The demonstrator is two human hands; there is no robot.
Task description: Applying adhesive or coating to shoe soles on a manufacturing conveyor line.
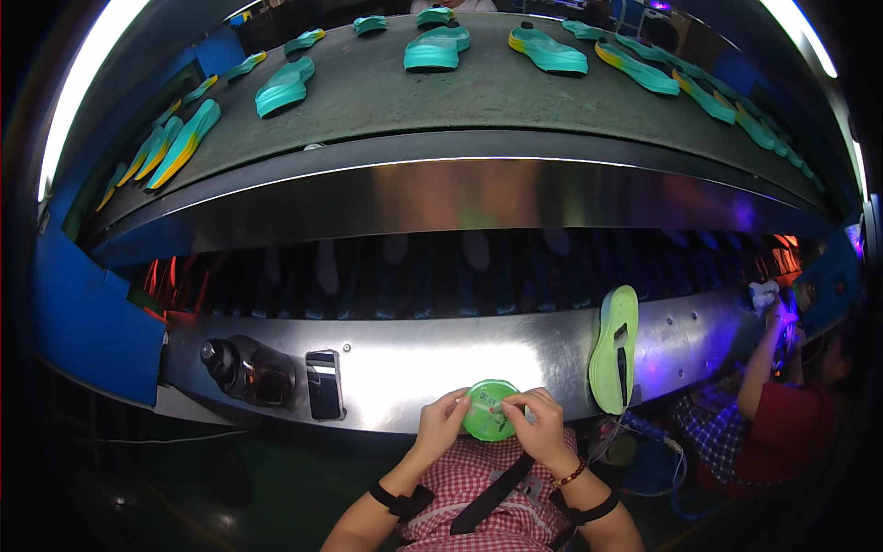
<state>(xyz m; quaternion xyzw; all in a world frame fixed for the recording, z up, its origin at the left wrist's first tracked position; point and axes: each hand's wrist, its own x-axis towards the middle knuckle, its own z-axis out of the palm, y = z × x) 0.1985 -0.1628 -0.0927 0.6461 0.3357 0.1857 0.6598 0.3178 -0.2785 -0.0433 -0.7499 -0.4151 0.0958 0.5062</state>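
Note:
A round, light green lid-like disc (490,425) with a scalloped rim and dark print is held just in front of the metal ledge's near edge. My left hand (441,425) grips its left rim, thumb and fingers closed. On the other side, my right hand (541,428) closes over its right part, with the thumb and index finger tips lying over its face. Whether anything small sits between those tips I cannot make out. To the right, a lime green shoe sole (607,363) with a dark slot lies on the ledge.
On the metal ledge (414,354) stand a dark bottle (262,373) and a phone (324,385). Beyond, a conveyor belt (368,101) carries several teal and yellow soles (437,48). Cables (681,460) hang at lower right, near a co-worker in red (782,423).

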